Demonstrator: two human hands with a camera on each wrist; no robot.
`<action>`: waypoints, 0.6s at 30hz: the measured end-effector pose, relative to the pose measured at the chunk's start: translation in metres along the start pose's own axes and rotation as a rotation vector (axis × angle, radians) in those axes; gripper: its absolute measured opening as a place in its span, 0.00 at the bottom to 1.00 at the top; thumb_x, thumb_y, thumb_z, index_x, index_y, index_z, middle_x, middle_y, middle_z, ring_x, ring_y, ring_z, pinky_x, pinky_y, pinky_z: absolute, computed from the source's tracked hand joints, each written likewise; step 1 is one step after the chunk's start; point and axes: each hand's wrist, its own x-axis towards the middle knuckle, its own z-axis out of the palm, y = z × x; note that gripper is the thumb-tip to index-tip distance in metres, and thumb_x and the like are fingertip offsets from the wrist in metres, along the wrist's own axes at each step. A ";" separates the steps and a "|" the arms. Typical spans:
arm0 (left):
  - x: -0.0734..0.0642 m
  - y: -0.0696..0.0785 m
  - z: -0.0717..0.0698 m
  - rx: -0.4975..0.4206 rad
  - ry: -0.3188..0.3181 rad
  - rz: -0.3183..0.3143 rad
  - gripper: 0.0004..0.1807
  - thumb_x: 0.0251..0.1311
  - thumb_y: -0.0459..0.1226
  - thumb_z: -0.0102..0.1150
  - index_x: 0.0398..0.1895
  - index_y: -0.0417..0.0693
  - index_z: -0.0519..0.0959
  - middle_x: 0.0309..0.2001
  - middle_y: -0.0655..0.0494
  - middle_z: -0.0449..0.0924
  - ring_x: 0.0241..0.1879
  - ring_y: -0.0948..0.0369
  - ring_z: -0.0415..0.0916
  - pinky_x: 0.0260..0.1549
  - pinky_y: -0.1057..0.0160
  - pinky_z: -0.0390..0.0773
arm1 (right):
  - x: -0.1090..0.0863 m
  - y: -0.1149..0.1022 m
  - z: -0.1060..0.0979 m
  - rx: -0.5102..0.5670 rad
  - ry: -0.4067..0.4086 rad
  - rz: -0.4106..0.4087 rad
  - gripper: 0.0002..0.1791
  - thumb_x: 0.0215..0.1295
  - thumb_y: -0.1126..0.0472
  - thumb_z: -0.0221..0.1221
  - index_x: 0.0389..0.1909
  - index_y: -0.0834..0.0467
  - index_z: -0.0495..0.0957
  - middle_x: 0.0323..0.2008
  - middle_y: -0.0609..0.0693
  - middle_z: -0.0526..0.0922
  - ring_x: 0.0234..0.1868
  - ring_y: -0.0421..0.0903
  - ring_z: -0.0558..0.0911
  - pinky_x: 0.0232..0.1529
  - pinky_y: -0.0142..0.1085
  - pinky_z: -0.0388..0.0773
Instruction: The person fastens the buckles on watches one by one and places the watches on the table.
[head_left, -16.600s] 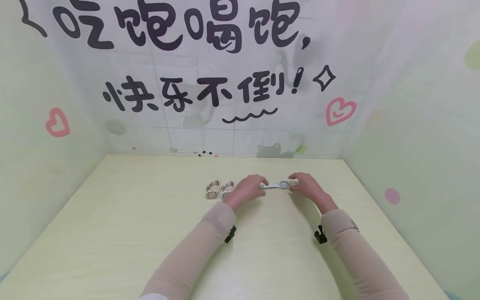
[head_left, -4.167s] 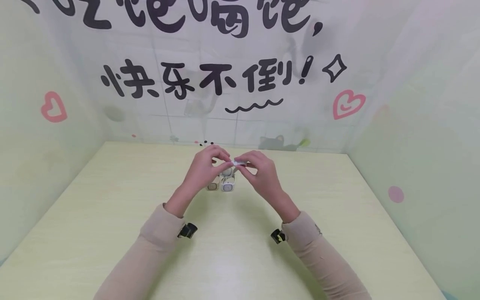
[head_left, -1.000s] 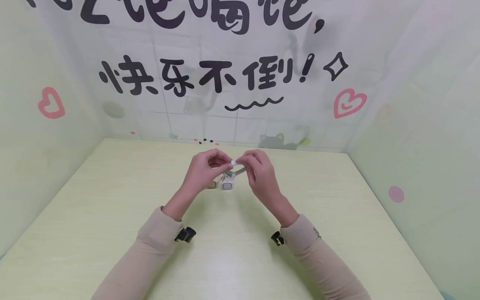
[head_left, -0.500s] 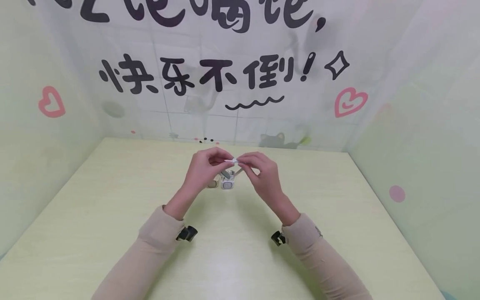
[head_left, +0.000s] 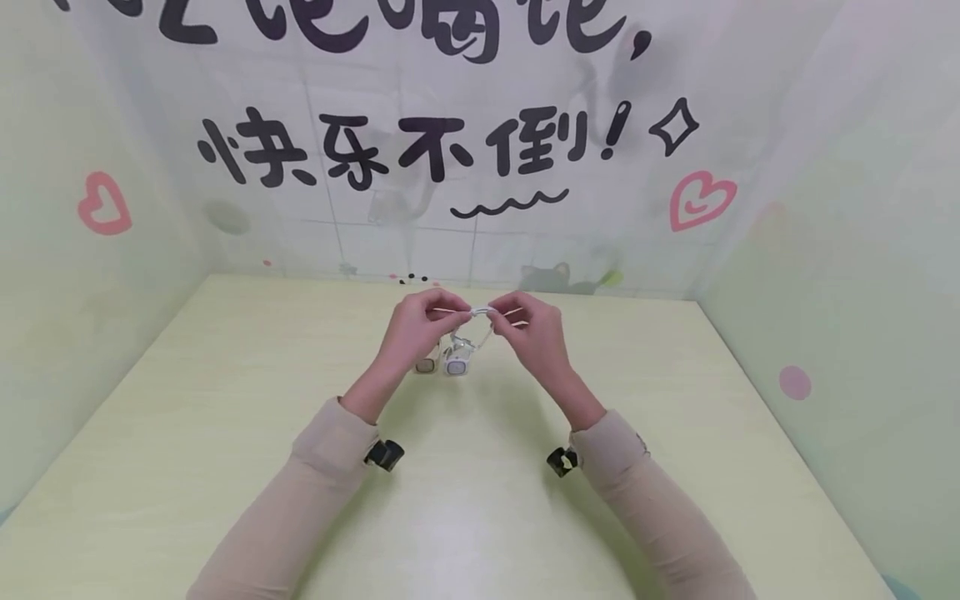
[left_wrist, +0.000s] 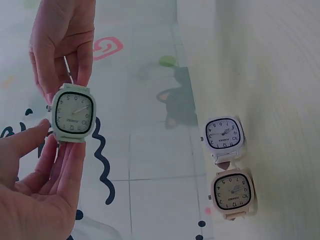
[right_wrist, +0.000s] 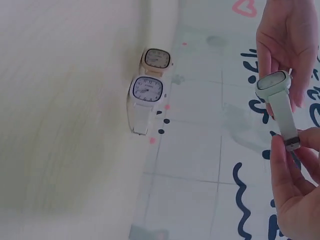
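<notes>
A pale green wristwatch [head_left: 481, 311] is held in the air between both hands, its strap bent into a loop. My left hand [head_left: 420, 325] grips it close to the case, with the thumb by the crown in the left wrist view. My right hand [head_left: 532, 329] pinches the strap; in the right wrist view the fingers are at the buckle [right_wrist: 292, 144]. The dial [left_wrist: 73, 112] faces the left wrist camera. Below the hands, a white wristwatch [left_wrist: 224, 134] and a beige wristwatch [left_wrist: 233, 192] sit side by side on the table. In the head view the left hand partly hides both.
The pale wooden table [head_left: 465, 500] reaches back to a printed wall sheet [head_left: 450, 250] with black lettering and pink hearts. Sheeted walls [head_left: 840, 275] also close off both sides. A black wrist camera [head_left: 385, 455] is strapped under each cuff.
Long ago the green watch lay stretched out on the table, right of the other two; now it is raised and looped. Over the last half second both hands have moved slightly up and right.
</notes>
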 end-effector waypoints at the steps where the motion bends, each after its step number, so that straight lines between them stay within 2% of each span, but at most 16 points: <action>1: 0.001 0.000 0.000 0.011 -0.002 -0.005 0.13 0.64 0.40 0.65 0.47 0.43 0.83 0.49 0.46 0.86 0.50 0.52 0.85 0.44 0.61 0.83 | 0.003 0.003 -0.002 -0.015 -0.015 0.036 0.08 0.66 0.63 0.64 0.41 0.65 0.83 0.38 0.59 0.88 0.34 0.51 0.89 0.37 0.34 0.87; 5: 0.002 -0.003 -0.003 0.040 0.000 -0.025 0.12 0.66 0.39 0.63 0.49 0.43 0.82 0.51 0.46 0.85 0.53 0.53 0.84 0.45 0.60 0.83 | 0.012 0.021 -0.007 -0.057 -0.095 0.185 0.08 0.67 0.63 0.64 0.42 0.64 0.84 0.39 0.60 0.88 0.34 0.51 0.89 0.38 0.36 0.87; 10: 0.001 -0.009 -0.009 0.058 -0.009 -0.045 0.13 0.67 0.40 0.62 0.50 0.43 0.81 0.51 0.46 0.85 0.53 0.52 0.82 0.50 0.56 0.83 | 0.020 0.046 -0.007 -0.127 -0.213 0.327 0.09 0.67 0.63 0.63 0.42 0.65 0.85 0.40 0.63 0.88 0.33 0.49 0.89 0.41 0.40 0.87; 14: -0.001 -0.013 -0.013 0.068 -0.026 -0.047 0.13 0.68 0.41 0.61 0.50 0.43 0.81 0.51 0.45 0.84 0.52 0.52 0.82 0.52 0.54 0.81 | 0.021 0.063 -0.004 -0.186 -0.286 0.430 0.08 0.67 0.64 0.63 0.43 0.64 0.85 0.41 0.61 0.88 0.34 0.47 0.89 0.41 0.38 0.87; 18: -0.001 -0.017 -0.017 0.081 -0.030 -0.045 0.13 0.68 0.40 0.60 0.50 0.42 0.80 0.51 0.44 0.84 0.53 0.51 0.82 0.55 0.54 0.81 | 0.020 0.077 -0.001 -0.206 -0.327 0.512 0.09 0.67 0.65 0.62 0.44 0.64 0.85 0.42 0.60 0.88 0.35 0.46 0.89 0.37 0.31 0.86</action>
